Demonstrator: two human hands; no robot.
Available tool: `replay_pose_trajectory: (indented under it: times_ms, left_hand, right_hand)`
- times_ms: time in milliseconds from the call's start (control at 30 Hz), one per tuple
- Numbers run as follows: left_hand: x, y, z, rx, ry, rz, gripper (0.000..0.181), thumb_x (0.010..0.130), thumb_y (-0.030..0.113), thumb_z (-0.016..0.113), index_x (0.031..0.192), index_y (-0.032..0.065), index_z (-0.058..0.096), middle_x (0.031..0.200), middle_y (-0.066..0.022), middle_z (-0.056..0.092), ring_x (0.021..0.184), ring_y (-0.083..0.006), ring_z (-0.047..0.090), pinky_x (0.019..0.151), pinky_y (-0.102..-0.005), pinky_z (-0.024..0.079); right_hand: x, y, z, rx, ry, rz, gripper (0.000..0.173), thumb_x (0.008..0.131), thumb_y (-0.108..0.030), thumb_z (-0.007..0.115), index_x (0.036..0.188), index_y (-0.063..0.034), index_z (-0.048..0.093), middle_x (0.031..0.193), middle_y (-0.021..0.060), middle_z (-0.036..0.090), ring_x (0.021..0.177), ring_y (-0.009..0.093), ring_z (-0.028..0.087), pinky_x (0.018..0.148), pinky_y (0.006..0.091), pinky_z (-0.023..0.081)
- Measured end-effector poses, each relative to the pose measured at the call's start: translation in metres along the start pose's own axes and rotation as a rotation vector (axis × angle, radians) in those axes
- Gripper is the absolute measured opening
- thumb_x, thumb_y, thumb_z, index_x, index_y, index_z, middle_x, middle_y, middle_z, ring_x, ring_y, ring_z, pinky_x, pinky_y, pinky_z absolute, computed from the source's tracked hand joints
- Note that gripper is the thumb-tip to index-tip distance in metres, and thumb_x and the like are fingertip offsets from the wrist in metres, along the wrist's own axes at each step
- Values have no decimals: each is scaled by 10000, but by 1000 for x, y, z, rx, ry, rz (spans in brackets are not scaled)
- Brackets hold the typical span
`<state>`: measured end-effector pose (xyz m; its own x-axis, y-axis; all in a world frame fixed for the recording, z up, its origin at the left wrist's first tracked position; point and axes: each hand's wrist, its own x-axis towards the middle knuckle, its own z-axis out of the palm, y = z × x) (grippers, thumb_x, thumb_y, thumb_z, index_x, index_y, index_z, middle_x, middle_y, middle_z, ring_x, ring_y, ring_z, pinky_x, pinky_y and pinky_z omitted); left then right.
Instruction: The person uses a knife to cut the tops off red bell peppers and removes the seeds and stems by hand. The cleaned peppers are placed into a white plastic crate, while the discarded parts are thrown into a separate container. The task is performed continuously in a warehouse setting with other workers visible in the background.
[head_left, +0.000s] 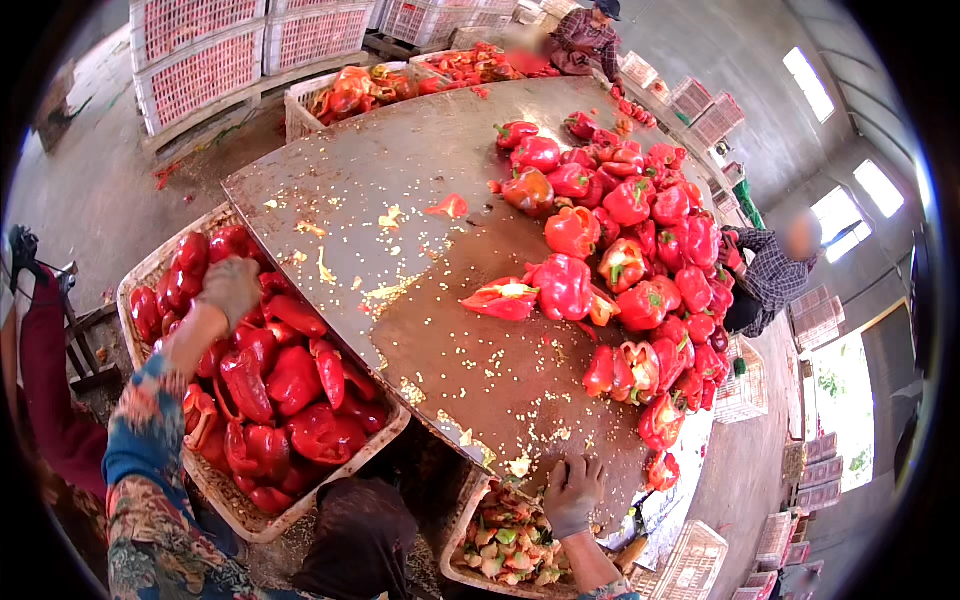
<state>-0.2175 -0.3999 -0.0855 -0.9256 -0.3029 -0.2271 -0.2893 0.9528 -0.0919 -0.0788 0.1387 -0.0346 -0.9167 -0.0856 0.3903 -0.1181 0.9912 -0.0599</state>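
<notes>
My left hand (231, 286), in a greyish glove, reaches into a plastic crate (298, 519) at the left and touches the red bell peppers (259, 382) heaped there. Its fingers are partly hidden, so any grip is unclear. Over at the table's near edge, my gloved right hand (574, 491) lies on the wet, seed-strewn metal tabletop (450, 352). What is under its palm cannot be seen. Just below that hand stands a crate of pepper cores and stems (506, 536). A large pile of red peppers (637, 247) covers the right side of the table.
Two other people work at the table, one at the far end (589, 41) and one at the right (772, 262). Crates of pepper pieces (349, 94) stand along the far left edge. Stacked crates (202, 67) rise behind. A wooden handle (631, 553) lies near my right wrist.
</notes>
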Motion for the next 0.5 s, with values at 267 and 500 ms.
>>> replay_pose_trajectory:
  times_ms: [267,500]
  left_hand:
    - [-83,232,-73,-573,602,546,259,803,214,601,1037,103,583,1058,-170,536,951,-329,572,768,-429,489]
    - [-83,315,-41,-430,611,502,232,794,151,553,1019,111,596,1105,-168,491,982,-345,550,775,-431,487]
  right_hand:
    - [-6,4,0,-30,12,-9,190,797,-174,580,952,-64,588,853,172,521,789,352,509,685,465,442]
    - [-5,12,0,91,118,-31,186,811,-218,600,935,-79,608,838,159,551,791,357,529,676,463,447]
